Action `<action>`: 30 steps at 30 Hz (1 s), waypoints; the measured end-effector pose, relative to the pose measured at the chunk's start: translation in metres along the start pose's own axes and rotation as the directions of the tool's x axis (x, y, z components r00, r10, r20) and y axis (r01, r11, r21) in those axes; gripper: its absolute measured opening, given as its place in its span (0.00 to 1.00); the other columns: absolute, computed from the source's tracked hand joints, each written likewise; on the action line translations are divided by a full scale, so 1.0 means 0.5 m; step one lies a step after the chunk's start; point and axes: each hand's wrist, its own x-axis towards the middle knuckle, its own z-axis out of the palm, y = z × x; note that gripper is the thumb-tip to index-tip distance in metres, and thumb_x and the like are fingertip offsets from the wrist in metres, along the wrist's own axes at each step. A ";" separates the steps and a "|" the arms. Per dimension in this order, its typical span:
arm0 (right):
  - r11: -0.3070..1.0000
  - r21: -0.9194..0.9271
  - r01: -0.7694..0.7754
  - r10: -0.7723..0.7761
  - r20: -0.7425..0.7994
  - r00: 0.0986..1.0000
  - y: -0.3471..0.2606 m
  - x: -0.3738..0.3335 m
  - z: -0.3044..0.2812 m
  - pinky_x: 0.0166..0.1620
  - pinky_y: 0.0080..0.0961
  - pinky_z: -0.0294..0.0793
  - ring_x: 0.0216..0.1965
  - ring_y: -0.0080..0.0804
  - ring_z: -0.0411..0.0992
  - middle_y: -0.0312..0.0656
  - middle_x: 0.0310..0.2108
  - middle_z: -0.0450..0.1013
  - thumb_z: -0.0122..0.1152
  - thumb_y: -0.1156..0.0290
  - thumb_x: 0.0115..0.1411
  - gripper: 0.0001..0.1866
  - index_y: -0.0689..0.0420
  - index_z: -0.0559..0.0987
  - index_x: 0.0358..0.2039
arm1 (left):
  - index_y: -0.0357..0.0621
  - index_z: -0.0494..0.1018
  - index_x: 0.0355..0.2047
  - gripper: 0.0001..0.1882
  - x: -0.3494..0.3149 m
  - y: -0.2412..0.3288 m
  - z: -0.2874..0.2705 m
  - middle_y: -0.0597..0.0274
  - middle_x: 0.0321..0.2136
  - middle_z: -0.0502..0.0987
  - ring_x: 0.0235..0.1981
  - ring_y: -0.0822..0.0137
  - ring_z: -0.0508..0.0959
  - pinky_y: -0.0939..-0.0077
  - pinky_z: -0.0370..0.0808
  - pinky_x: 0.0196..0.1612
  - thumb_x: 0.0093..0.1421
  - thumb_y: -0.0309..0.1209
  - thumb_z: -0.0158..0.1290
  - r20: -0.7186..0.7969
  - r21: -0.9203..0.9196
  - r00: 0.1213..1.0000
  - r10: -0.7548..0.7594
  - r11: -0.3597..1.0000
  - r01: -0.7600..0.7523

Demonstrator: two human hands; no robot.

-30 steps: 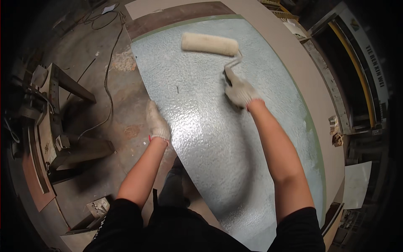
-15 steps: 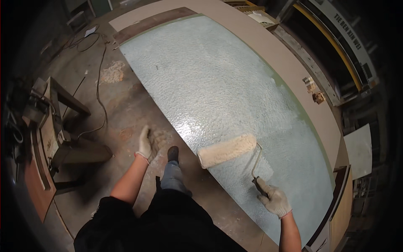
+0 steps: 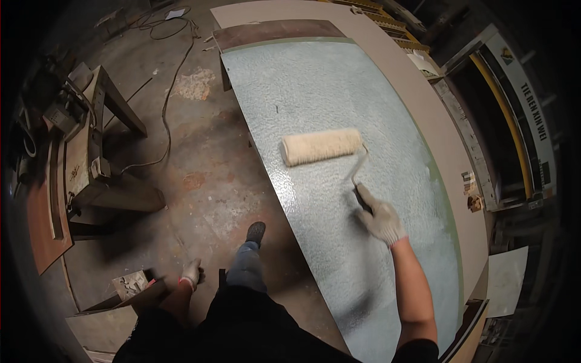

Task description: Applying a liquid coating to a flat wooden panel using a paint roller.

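Note:
My right hand [image 3: 383,219], in a pale knitted glove, grips the dark handle of a paint roller [image 3: 321,147]. The roller's thick cream sleeve lies across a large flat panel [image 3: 302,78] with a wet, glossy pale blue-grey coating. A bent wire frame joins sleeve and handle. Well away from the panel, my gloved left hand [image 3: 191,273] hangs low beside my body over the floor. It is small and partly shadowed in view, and I cannot make out its fingers clearly.
A larger beige board [image 3: 405,78] lies beneath the panel, a green strip along the far edge. At left stand a wooden-legged workbench [image 3: 115,187] and a cable [image 3: 175,91] on the stained floor. A machine with a yellow bar [image 3: 511,121] stands at right.
My right hand has pushed the roller forward along the panel, away from my body. My left hand has dropped back and down towards my side. The view has shifted.

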 end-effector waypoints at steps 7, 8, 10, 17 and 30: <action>0.995 -0.051 0.082 -0.088 -0.120 0.989 -0.169 0.436 -0.057 0.63 0.42 0.70 0.60 0.55 0.72 0.56 0.58 0.74 0.53 0.65 0.62 0.36 0.42 0.62 0.72 | 0.47 0.73 0.50 0.21 -0.051 -0.028 -0.054 0.58 0.31 0.75 0.21 0.61 0.76 0.65 0.74 0.23 0.67 0.49 0.51 -0.074 -0.053 0.996 -0.058 0.997 0.054; 0.995 -0.051 0.086 -0.092 -0.124 0.988 -0.175 0.462 -0.048 0.63 0.42 0.70 0.60 0.55 0.72 0.56 0.58 0.74 0.53 0.65 0.62 0.36 0.42 0.62 0.72 | 0.47 0.74 0.49 0.21 -0.046 -0.021 -0.049 0.58 0.30 0.75 0.21 0.62 0.76 0.65 0.75 0.24 0.67 0.50 0.51 -0.057 -0.081 0.998 -0.027 0.996 0.023; 0.998 -0.025 0.051 -0.054 -0.144 0.988 -0.166 0.473 -0.032 0.64 0.41 0.69 0.61 0.55 0.71 0.56 0.60 0.73 0.51 0.65 0.64 0.35 0.43 0.62 0.72 | 0.47 0.74 0.49 0.22 -0.040 0.023 -0.001 0.59 0.30 0.75 0.22 0.63 0.76 0.66 0.75 0.25 0.67 0.50 0.52 -0.019 -0.106 0.997 0.071 0.992 -0.073; 0.997 -0.055 0.053 -0.056 -0.039 0.998 -0.092 0.140 0.009 0.64 0.41 0.69 0.60 0.56 0.72 0.58 0.59 0.72 0.52 0.64 0.63 0.36 0.45 0.61 0.73 | 0.45 0.73 0.58 0.24 -0.113 0.199 0.102 0.65 0.31 0.76 0.27 0.70 0.76 0.71 0.74 0.30 0.68 0.47 0.52 0.176 -0.027 0.911 0.374 0.926 -0.376; 0.999 -0.019 -0.036 0.038 0.096 0.995 -0.013 -0.027 0.000 0.61 0.32 0.73 0.60 0.44 0.75 0.53 0.59 0.75 0.63 0.69 0.64 0.32 0.56 0.68 0.69 | 0.43 0.76 0.50 0.18 -0.052 -0.087 -0.131 0.59 0.25 0.74 0.20 0.63 0.75 0.66 0.71 0.23 0.66 0.41 0.54 0.073 0.172 0.989 -0.131 0.978 0.117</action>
